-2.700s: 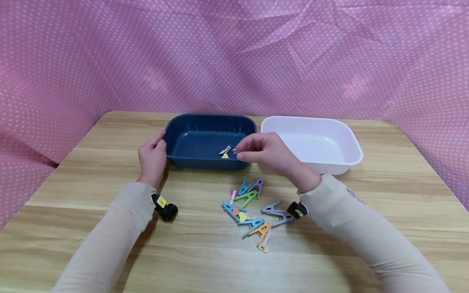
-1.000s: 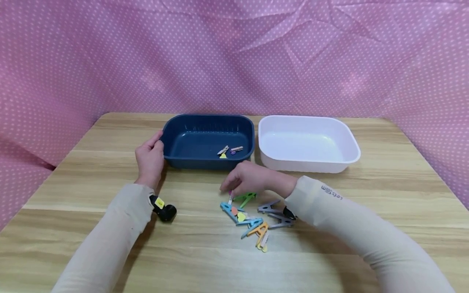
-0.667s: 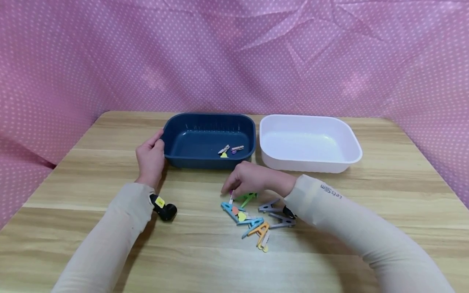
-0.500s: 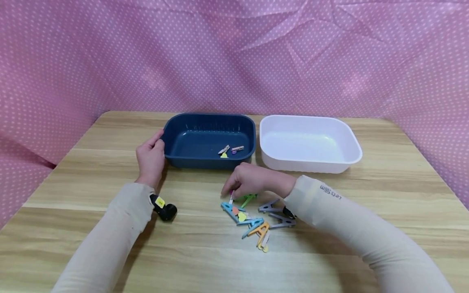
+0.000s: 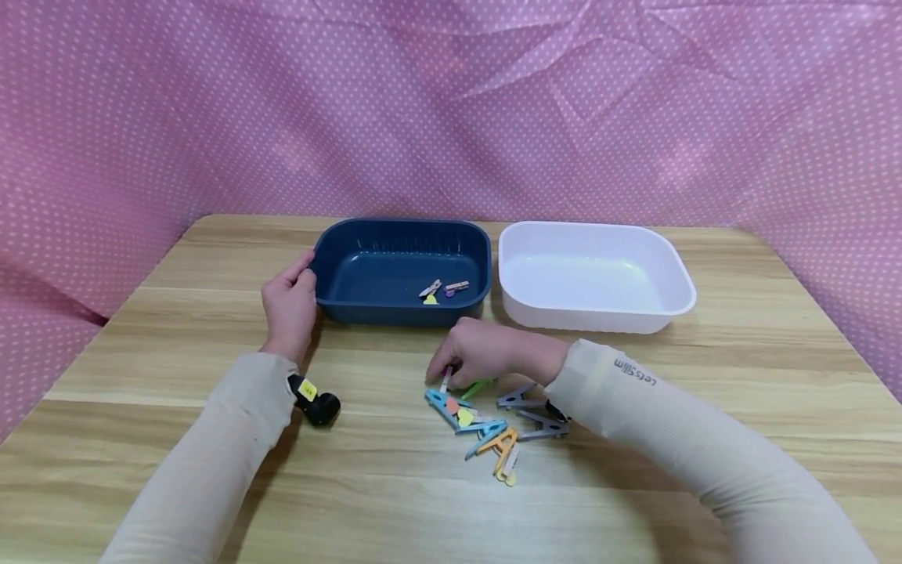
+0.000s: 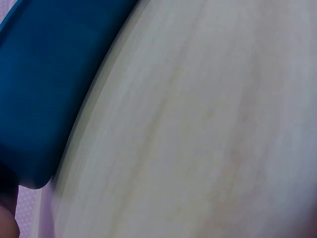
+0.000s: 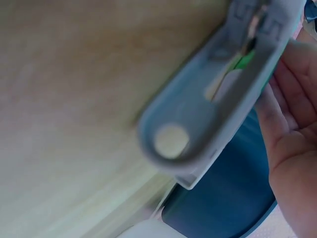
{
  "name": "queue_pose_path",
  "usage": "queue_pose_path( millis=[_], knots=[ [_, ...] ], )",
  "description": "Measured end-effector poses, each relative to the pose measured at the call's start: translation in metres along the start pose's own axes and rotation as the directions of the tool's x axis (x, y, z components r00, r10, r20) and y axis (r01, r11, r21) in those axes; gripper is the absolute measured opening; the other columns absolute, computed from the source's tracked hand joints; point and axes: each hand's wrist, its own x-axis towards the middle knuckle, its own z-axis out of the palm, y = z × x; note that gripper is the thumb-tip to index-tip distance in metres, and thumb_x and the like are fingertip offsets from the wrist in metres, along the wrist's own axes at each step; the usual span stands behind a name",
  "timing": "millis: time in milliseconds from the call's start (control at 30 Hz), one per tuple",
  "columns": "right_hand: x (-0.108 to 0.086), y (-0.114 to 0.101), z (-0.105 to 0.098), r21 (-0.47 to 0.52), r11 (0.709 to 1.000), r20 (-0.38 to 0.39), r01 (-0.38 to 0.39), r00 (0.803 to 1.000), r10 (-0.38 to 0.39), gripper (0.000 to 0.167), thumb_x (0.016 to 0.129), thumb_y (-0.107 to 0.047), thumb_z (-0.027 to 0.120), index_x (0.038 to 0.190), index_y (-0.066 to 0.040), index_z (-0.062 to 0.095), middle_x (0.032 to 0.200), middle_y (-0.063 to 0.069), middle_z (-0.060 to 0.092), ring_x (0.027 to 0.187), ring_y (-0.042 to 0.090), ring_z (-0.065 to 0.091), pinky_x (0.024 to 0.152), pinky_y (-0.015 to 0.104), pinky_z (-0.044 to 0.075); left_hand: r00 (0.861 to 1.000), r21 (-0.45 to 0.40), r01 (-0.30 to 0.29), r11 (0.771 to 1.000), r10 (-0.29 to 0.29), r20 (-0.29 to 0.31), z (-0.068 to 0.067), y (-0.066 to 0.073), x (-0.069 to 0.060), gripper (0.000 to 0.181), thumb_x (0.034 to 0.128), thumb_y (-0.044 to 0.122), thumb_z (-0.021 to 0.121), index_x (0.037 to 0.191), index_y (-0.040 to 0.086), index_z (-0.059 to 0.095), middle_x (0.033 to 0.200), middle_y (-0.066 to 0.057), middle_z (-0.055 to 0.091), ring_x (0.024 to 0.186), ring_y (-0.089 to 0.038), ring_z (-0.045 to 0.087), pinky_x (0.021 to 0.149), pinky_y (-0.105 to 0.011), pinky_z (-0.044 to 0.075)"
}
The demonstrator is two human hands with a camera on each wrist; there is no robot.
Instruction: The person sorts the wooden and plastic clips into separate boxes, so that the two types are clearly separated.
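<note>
My left hand (image 5: 290,307) grips the left rim of the dark blue basin (image 5: 402,315); the left wrist view shows the basin's side (image 6: 49,74). My right hand (image 5: 479,348) is low over the pile, thumb and index finger around a small wooden clothespin (image 5: 446,381); its heart end is hidden by the fingers. Beside it lie a partly covered green clothespin (image 5: 479,388), a blue one (image 5: 442,406), an orange one (image 5: 502,445) and two grey ones (image 5: 543,425). In the right wrist view a large grey clothespin (image 7: 198,114) hides the fingertips of my right hand (image 7: 297,144).
Inside the blue basin lie two small wooden clothespins (image 5: 456,287), one with a yellow heart, one with a purple piece. A white basin (image 5: 595,319) stands to its right. Both stand on the wooden table (image 5: 373,486), before a pink dotted cloth (image 5: 451,117).
From the blue basin my right hand has moved down to the pile, and the second small clothespin now lies in the basin. The small clothespin at my fingers has tilted slightly. My left hand stays put.
</note>
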Motion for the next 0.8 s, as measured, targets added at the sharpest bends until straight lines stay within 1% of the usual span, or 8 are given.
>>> queue_pose_path(
  millis=[167,267,400,500,700,800],
  knots=[
    [0.0012,-0.0011,0.0015,-0.093,0.992,-0.029,0.085,0.996,-0.088,0.026,0.083,0.0,0.059,0.101,-0.013,0.073,0.1,-0.003,0.07,0.079,0.0,0.057,0.077,0.014,0.049,1.0,0.004,-0.001,1.0,0.001,-0.003,-0.0001,-0.0004,0.0001,0.038,0.0953,0.014,0.042,0.131,0.02,0.053,0.139,0.008,0.047,0.128,-0.003,0.038,0.105,-0.024,0.033],
    [0.0022,-0.0011,0.0021,-0.125,0.986,-0.048,0.114,0.992,-0.12,0.024,0.084,-0.001,0.059,0.098,-0.013,0.074,0.097,-0.004,0.071,0.077,0.0,0.058,0.074,0.013,0.049,1.0,0.006,-0.007,1.0,0.007,-0.005,0.0,-0.0005,0.0,0.038,0.0952,0.014,0.042,0.131,0.02,0.053,0.139,0.007,0.047,0.128,-0.003,0.038,0.106,-0.025,0.033],
    [0.0022,-0.0011,0.0018,-0.122,0.987,-0.062,0.105,0.992,-0.113,0.02,0.085,-0.005,0.062,0.097,-0.013,0.075,0.096,-0.004,0.071,0.082,-0.002,0.061,0.075,0.012,0.049,1.0,0.006,-0.013,1.0,0.013,-0.008,0.0003,-0.0003,-0.0005,0.038,0.0951,0.014,0.042,0.131,0.019,0.053,0.139,0.006,0.047,0.128,-0.002,0.038,0.106,-0.025,0.033],
    [0.0017,-0.0004,0.0012,-0.097,0.991,-0.074,0.089,0.993,-0.096,0.017,0.086,-0.009,0.063,0.097,-0.014,0.074,0.096,-0.004,0.071,0.084,-0.002,0.062,0.076,0.012,0.049,1.0,0.002,-0.015,1.0,0.015,-0.007,0.0004,0.0002,-0.0009,0.038,0.095,0.014,0.042,0.131,0.018,0.053,0.139,0.006,0.047,0.127,-0.002,0.038,0.106,-0.024,0.033],
    [0.0018,0.0,0.0006,-0.052,0.997,-0.086,0.054,0.995,-0.058,0.015,0.087,-0.012,0.064,0.097,-0.015,0.074,0.094,-0.006,0.071,0.078,-0.004,0.06,0.073,0.013,0.049,1.0,0.001,-0.011,1.0,0.011,-0.007,0.0003,0.0,-0.0003,0.038,0.0951,0.014,0.042,0.131,0.019,0.053,0.139,0.007,0.047,0.128,-0.002,0.038,0.106,-0.024,0.032],
    [0.0011,-0.0006,0.0001,-0.038,0.998,-0.093,0.048,0.994,-0.051,0.014,0.087,-0.012,0.063,0.096,-0.015,0.074,0.093,-0.006,0.071,0.076,-0.003,0.06,0.073,0.014,0.049,1.0,0.001,-0.007,1.0,0.007,-0.005,0.0002,-0.0002,0.0,0.038,0.0952,0.014,0.042,0.131,0.02,0.053,0.139,0.008,0.047,0.128,-0.002,0.037,0.106,-0.024,0.032]
  ],
)
